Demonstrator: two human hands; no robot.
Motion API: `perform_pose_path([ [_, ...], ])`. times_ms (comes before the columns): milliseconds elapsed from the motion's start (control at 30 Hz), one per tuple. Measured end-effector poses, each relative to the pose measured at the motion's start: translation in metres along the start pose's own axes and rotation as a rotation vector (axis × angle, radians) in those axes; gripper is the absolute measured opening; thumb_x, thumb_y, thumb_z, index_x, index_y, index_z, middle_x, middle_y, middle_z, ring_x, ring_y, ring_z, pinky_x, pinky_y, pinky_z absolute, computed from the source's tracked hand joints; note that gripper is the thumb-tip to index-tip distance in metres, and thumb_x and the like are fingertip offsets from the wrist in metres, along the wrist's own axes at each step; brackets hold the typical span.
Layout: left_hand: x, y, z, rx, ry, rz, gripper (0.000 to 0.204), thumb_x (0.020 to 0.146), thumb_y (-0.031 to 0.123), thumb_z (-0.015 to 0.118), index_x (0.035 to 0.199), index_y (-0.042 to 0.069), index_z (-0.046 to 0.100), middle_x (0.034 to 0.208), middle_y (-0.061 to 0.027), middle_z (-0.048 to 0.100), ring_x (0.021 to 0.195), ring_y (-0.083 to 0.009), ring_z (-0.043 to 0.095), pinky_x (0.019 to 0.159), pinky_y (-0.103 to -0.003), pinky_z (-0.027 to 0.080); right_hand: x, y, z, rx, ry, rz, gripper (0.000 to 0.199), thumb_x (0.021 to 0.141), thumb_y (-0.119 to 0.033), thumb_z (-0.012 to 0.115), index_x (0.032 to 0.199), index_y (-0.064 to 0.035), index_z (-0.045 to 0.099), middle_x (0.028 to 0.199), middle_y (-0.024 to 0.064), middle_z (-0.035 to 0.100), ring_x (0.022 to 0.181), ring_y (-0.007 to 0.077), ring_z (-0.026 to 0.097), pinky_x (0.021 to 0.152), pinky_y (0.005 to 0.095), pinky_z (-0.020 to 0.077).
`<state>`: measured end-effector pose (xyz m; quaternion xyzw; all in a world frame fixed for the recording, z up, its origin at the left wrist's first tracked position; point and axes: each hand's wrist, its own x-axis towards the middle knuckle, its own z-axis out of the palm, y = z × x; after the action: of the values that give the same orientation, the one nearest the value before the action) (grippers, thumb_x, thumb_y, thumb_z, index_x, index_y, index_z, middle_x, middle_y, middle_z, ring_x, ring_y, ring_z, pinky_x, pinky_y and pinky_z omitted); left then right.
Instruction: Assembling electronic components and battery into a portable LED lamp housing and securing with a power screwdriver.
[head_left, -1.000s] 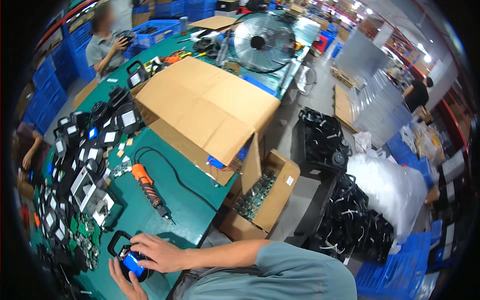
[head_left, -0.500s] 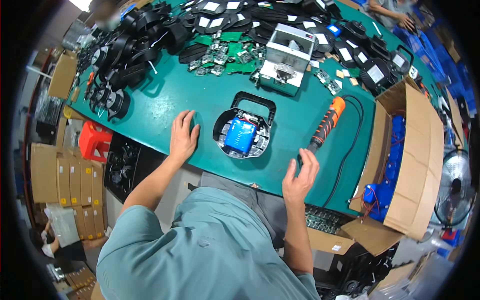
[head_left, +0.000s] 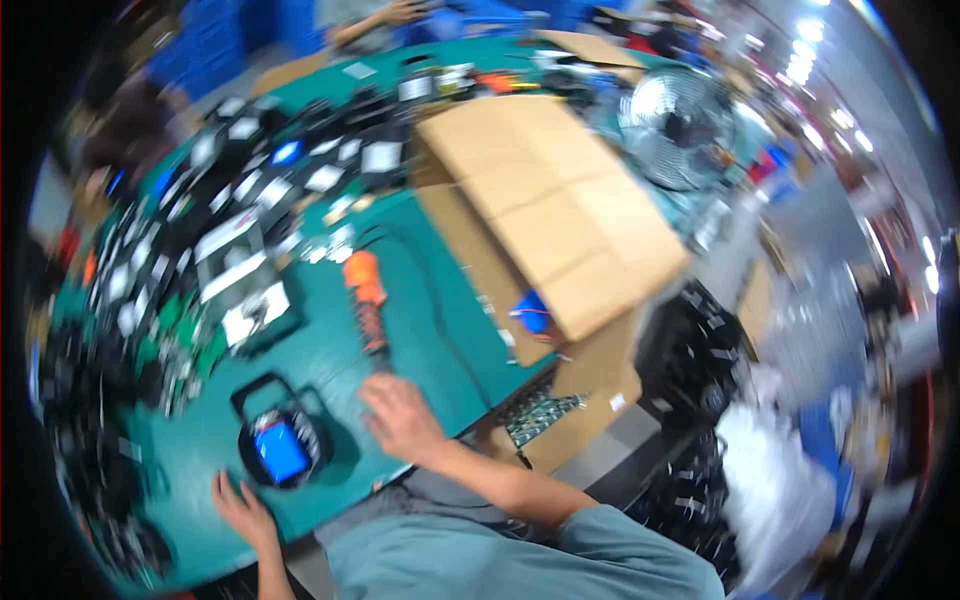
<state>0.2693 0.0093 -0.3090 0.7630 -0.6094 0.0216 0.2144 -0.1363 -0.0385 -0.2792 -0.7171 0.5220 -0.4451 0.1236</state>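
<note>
A black plastic housing with a loop handle (head_left: pixel 265 392) lies on the green table, a blue wrapped battery pack (head_left: pixel 281 452) set inside it. My left hand (head_left: pixel 243 512) rests on the table just beside the housing, fingers apart and nothing in them. Past the housing's other side, my right hand (head_left: pixel 402 418) hovers or rests near the tip of an orange and black corded power screwdriver (head_left: pixel 366 305); blur hides whether they touch. Its fingers look loosely stretched and hold nothing visible.
An open cardboard box (head_left: pixel 560 215) stands at the table's right edge, with a blue pack (head_left: pixel 532 312) showing inside. A grey-white machine (head_left: pixel 245 285), green circuit boards (head_left: pixel 185 340) and many black parts crowd the left and far side. A fan (head_left: pixel 678 125) stands beyond the box.
The view has swung to the right and blurred, so the table now lies left and the box is central. Both hands keep roughly their places by the housing and screwdriver.
</note>
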Motion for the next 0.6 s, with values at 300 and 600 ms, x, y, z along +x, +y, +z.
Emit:
perform_pose_path([
  [300, 0.002, -0.023, 0.011, 0.064, 0.039, 0.162, 0.045, 0.114, 0.028, 0.051, 0.148, 0.0, 0.056, 0.149, -0.0233, 0.054, 0.134, -0.044, 0.053, 0.113, -0.053, 0.042, -0.001, -0.01, -0.001, -0.123, 0.019, -0.018, 0.045, 0.091, -0.013, 0.077, 0.13, 0.0014, 0.06, 0.137, 0.0161, 0.055, 0.136, 0.0359, 0.052, 0.111, 0.0485, 0.0455],
  [600, 0.002, -0.018, 0.005, 0.04, 0.067, 0.167, 0.043, 0.112, 0.026, 0.055, 0.148, 0.003, 0.058, 0.149, -0.0221, 0.055, 0.134, -0.0432, 0.053, 0.111, -0.053, 0.042, -0.001, -0.012, 0.004, -0.202, -0.01, -0.04, 0.046, 0.089, -0.012, 0.078, 0.131, -0.0007, 0.062, 0.138, 0.0147, 0.056, 0.137, 0.0349, 0.051, 0.113, 0.0477, 0.045],
])
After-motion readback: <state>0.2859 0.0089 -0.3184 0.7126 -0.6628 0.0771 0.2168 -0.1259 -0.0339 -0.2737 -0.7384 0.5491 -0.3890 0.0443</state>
